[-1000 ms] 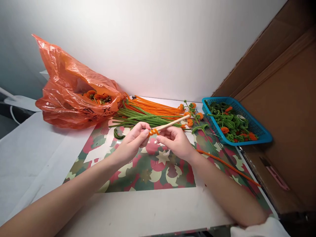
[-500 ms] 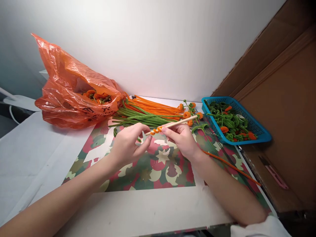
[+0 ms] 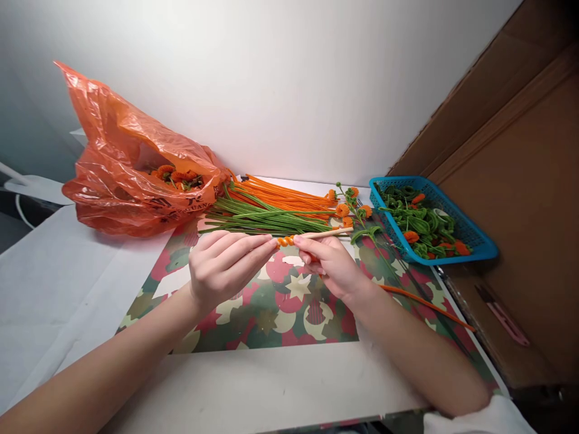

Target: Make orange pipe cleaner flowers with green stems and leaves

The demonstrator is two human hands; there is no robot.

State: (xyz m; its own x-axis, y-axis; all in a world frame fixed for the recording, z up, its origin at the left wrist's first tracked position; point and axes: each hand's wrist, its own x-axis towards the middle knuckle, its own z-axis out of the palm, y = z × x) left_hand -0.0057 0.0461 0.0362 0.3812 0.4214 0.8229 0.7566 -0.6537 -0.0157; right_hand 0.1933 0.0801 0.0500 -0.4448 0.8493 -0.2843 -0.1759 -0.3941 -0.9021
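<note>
An orange pipe cleaner (image 3: 286, 242) is coiled in a few turns around a thin wooden stick (image 3: 328, 233) above the mat. My right hand (image 3: 332, 260) pinches the stick just right of the coil; the stick's bare end points up and to the right. From under that hand the orange pipe cleaner's loose tail runs out across the mat to the lower right. My left hand (image 3: 230, 262) has its fingers pressed together on the stick's left end, at the coil's edge. Those fingers hide the stick's tip.
Green pipe cleaners (image 3: 271, 218) and orange ones (image 3: 284, 193) lie in bundles behind my hands. Left stands an orange plastic bag (image 3: 136, 205) of orange flowers. Made flowers (image 3: 342, 210) lie right of the bundles, beside a blue basket (image 3: 484, 248). A pink cutter (image 3: 506, 319) lies far right.
My left hand's fingers have gone from spread apart to closed on the stick's left end. The stick has shifted slightly down and left, and its tilt is flatter.
</note>
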